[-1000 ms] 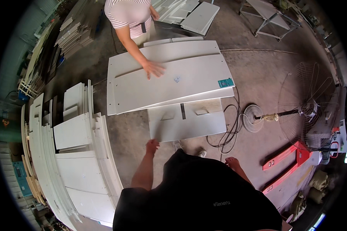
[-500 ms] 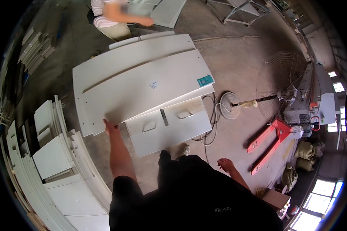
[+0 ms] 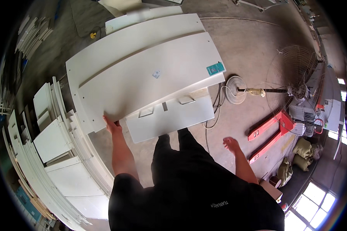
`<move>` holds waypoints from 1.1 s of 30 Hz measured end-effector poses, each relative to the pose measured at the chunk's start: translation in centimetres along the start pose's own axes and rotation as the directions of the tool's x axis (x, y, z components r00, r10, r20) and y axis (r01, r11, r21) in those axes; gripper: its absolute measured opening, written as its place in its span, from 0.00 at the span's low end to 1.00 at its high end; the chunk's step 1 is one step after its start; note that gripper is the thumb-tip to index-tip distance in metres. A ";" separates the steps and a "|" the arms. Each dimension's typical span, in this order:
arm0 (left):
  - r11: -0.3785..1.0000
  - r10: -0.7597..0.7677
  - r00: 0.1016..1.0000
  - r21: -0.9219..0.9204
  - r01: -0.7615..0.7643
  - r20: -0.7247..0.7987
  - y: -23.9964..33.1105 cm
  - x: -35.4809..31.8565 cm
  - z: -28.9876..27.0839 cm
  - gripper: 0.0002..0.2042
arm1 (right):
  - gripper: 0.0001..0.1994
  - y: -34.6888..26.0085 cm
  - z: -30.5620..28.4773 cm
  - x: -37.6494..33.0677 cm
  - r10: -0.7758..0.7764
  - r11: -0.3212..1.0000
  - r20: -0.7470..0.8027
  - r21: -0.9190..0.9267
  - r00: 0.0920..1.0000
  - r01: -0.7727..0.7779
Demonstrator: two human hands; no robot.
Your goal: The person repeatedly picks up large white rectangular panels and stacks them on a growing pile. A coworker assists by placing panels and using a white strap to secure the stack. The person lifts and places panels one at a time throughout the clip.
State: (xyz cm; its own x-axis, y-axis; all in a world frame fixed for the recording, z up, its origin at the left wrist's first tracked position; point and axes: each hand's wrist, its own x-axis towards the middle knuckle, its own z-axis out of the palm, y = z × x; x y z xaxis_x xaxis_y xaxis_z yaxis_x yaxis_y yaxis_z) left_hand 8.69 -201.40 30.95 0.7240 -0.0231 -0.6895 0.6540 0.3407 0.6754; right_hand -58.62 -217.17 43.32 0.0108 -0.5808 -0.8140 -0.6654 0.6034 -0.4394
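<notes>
A large white panel (image 3: 158, 69) with small holes near its ends lies on top of another white panel (image 3: 131, 34). At its near left edge, my left hand (image 3: 112, 125) is closed on the rim, with the fingers partly hidden. A green label (image 3: 215, 69) and a small pale sticker (image 3: 156, 74) mark the upper panel. Off to the right, my right hand (image 3: 231, 144) hangs in the air, empty, with loosely bent fingers apart. Below the panels, a grey-white board (image 3: 169, 121) with two metal handles shows in front of my legs.
White boards (image 3: 71, 175) stand stacked at the left. To the right are a round fan base (image 3: 236, 89), a wire fan cage (image 3: 289, 77), a cable (image 3: 216, 111) and a red pallet jack (image 3: 275, 127). Sacks (image 3: 302, 152) lie farther right.
My view has shifted forward as I stand nearer the panels. My left hand stays at the panel's edge; my right hand has risen slightly. The other person has mostly left the view.
</notes>
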 end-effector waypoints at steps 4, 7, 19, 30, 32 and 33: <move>0.999 0.003 1.000 0.043 -0.004 0.030 0.1 -3.2 -0.7 0.28 | 0.16 -5.5 -3.1 12.1 -0.620 0.579 0.025 -0.660 0.784 0.478; 0.997 0.010 1.000 0.074 -0.009 -0.008 0.0 -2.7 -2.1 0.29 | 0.24 -16.7 -3.5 18.7 -0.579 0.747 -0.182 -0.510 0.795 0.428; 0.943 -0.013 0.983 0.325 0.072 -0.181 0.7 -2.0 -1.5 0.32 | 0.41 -30.4 -1.5 26.8 -0.509 0.753 -0.235 -0.587 0.828 0.297; 0.947 -0.053 0.980 0.301 0.110 -0.192 2.8 -0.8 -1.5 0.31 | 0.47 -25.0 0.0 24.5 -0.572 0.736 -0.230 -0.567 0.788 0.369; 0.942 -0.075 0.984 0.312 0.123 -0.162 3.1 -0.8 -1.5 0.32 | 0.47 -23.5 -0.1 25.6 -0.583 0.758 -0.222 -0.494 0.782 0.425; 0.938 -0.085 0.987 0.322 0.126 -0.138 3.2 -0.6 -1.9 0.32 | 0.47 -23.2 0.1 25.7 -0.616 0.747 -0.243 -0.481 0.750 0.458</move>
State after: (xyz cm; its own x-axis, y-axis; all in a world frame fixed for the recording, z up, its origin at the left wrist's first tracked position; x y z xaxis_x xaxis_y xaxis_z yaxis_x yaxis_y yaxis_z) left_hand 9.99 -198.53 33.05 0.6282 0.0781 -0.7742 0.7757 0.0144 0.6309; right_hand -42.80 -246.04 32.53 0.2368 -0.9395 -0.2474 -0.8516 -0.0781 -0.5184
